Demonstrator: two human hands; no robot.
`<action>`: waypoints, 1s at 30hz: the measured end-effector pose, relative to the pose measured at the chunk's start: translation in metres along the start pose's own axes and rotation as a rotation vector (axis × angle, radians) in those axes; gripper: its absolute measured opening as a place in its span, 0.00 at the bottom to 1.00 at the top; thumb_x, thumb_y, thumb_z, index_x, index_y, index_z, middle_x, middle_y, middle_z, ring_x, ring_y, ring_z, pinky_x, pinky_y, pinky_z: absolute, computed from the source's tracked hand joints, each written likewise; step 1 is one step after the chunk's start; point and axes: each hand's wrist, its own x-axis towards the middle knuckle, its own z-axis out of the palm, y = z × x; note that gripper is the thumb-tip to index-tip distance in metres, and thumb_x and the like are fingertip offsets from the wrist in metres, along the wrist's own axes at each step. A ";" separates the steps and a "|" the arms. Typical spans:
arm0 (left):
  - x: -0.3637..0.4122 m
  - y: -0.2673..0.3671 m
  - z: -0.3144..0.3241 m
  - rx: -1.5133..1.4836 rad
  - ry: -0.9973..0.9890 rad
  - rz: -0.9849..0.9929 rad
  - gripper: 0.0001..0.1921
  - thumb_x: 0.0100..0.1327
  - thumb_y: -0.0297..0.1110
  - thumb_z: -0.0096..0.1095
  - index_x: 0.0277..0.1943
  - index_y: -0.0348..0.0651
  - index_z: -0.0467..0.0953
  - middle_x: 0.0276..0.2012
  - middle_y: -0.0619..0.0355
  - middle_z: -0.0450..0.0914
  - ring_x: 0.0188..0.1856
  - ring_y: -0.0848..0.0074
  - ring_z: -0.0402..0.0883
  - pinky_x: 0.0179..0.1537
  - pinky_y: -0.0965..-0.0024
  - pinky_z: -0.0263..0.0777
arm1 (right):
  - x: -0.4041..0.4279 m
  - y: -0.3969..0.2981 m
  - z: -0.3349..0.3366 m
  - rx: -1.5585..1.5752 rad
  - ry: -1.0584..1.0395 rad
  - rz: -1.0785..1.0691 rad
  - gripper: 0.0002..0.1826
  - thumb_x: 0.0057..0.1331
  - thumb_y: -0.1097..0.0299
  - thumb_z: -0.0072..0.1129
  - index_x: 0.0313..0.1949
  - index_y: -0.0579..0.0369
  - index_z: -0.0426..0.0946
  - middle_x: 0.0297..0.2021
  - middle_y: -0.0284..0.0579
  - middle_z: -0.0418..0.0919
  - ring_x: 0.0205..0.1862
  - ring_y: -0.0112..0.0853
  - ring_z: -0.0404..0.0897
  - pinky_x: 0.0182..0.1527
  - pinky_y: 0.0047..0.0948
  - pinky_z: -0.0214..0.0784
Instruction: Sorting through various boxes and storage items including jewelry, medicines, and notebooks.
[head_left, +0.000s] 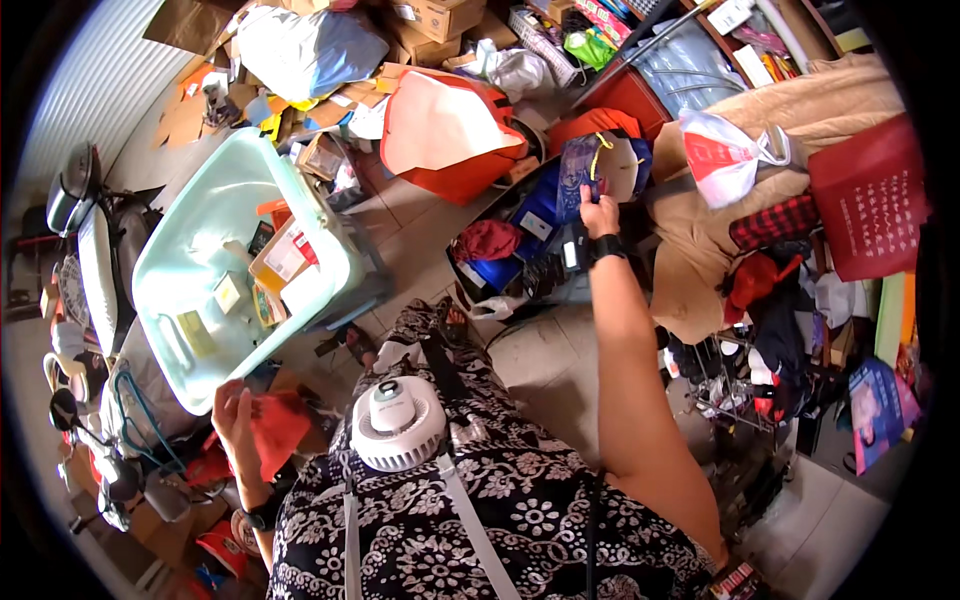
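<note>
My right hand (600, 217) is closed on the edge of a blue patterned paper bag (576, 178) with a yellow cord handle, above an open container of blue and dark things. My left hand (234, 416), fingers curled, is at the near rim of a pale green plastic tub (247, 367), beside a red cloth or bag (279, 431); whether it grips either cannot be told. Small boxes lie inside the tub, among them an orange and white carton (281, 259). A white portable fan (397, 424) hangs at my chest.
A large orange-red bag (454, 135) stands ahead on the tiled floor. Cardboard boxes (439, 19) and a grey plastic sack (311, 49) are piled beyond. To the right, a tan cloth (690, 262) lies under a tied plastic bag (720, 159) and a dark red bag (862, 199).
</note>
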 end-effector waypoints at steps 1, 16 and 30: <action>-0.008 -0.005 -0.004 0.035 0.008 -0.006 0.11 0.63 0.30 0.53 0.47 0.38 0.70 0.25 0.62 0.74 0.27 0.84 0.70 0.28 0.82 0.63 | -0.002 -0.013 0.011 -0.015 0.062 -0.019 0.21 0.60 0.50 0.52 0.35 0.59 0.74 0.33 0.56 0.78 0.39 0.50 0.77 0.40 0.42 0.67; -0.035 -0.057 -0.044 -0.035 0.036 -0.099 0.12 0.59 0.25 0.56 0.47 0.38 0.71 0.29 0.64 0.75 0.28 0.88 0.70 0.26 0.84 0.64 | -0.098 -0.034 0.028 -0.095 0.061 -0.293 0.29 0.61 0.46 0.50 0.39 0.67 0.73 0.40 0.65 0.75 0.44 0.52 0.74 0.47 0.42 0.66; 0.000 -0.086 -0.076 -0.104 -0.054 -0.009 0.08 0.59 0.29 0.57 0.41 0.38 0.74 0.24 0.63 0.75 0.25 0.86 0.71 0.27 0.81 0.66 | -0.136 -0.030 -0.013 1.975 -0.239 1.306 0.39 0.55 0.80 0.57 0.63 0.51 0.48 0.57 0.48 0.59 0.54 0.44 0.66 0.54 0.49 0.66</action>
